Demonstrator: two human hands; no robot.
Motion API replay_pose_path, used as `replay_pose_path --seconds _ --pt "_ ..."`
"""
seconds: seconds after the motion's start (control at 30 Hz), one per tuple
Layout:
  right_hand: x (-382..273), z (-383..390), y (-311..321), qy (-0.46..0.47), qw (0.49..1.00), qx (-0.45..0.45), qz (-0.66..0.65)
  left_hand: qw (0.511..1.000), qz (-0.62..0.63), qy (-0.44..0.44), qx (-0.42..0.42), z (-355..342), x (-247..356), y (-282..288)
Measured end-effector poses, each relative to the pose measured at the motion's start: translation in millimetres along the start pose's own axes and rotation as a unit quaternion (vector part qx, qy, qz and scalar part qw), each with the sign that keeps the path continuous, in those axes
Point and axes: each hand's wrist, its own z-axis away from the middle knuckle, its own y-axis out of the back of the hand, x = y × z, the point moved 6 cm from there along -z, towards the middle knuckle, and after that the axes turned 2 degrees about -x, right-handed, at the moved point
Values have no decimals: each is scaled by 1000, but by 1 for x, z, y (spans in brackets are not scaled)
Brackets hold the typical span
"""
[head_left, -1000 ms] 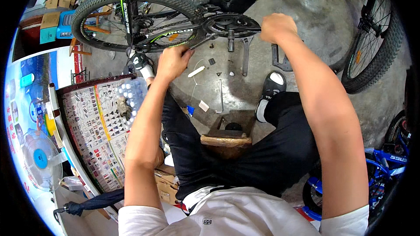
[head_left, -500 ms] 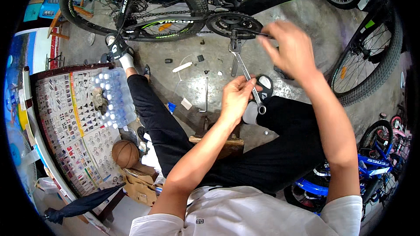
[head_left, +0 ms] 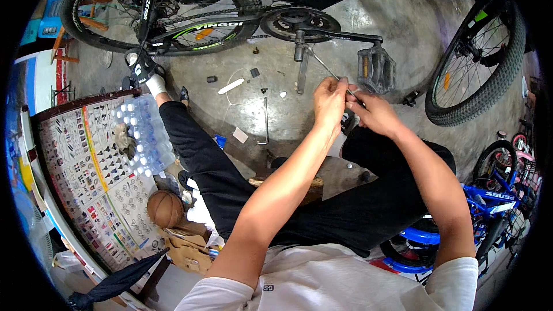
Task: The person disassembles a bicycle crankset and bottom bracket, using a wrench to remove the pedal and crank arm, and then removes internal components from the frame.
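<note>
A black bicycle lies across the far side, its chainring (head_left: 282, 25) facing me. From the chainring's centre sticks out a short dark cylindrical tool (head_left: 299, 52). A silver wrench (head_left: 324, 63) runs from that tool toward me, slanting down to the right. My left hand (head_left: 329, 102) is closed around the wrench's near half. Beside it my right hand (head_left: 373, 113) is closed on the near end, which is partly hidden by the fingers. Just beyond my right hand hangs the black pedal (head_left: 375, 70) on its crank arm (head_left: 352, 37).
A hex key (head_left: 265, 121), a white tube (head_left: 231, 86) and small dark parts lie on the concrete floor. Bottled water packs (head_left: 141, 132), a basketball (head_left: 165, 208) and a folded umbrella (head_left: 118, 270) stand left. The front wheel (head_left: 478, 63) and blue bicycles (head_left: 489, 196) are right.
My right hand has come down from beside the crank onto the wrench, next to my left hand. The wrench has swung to a flatter slant. The pedal is now uncovered, and the view has shifted.
</note>
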Motion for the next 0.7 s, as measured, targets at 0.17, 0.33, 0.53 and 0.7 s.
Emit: replay_pose_path --seconds 0.17,0.33,0.53,0.7 --pt "19 -28 0 0 997 25 79 1000 14 -15 -11 -20 -1 -4" --pt "88 -72 4 95 975 127 152 997 -71 -4 -25 -19 4 -3" --pt "54 -61 28 107 977 127 137 990 -134 26 -36 -15 19 41" --pt "43 -52 34 87 989 89 81 980 -144 -97 97 -18 70 83"
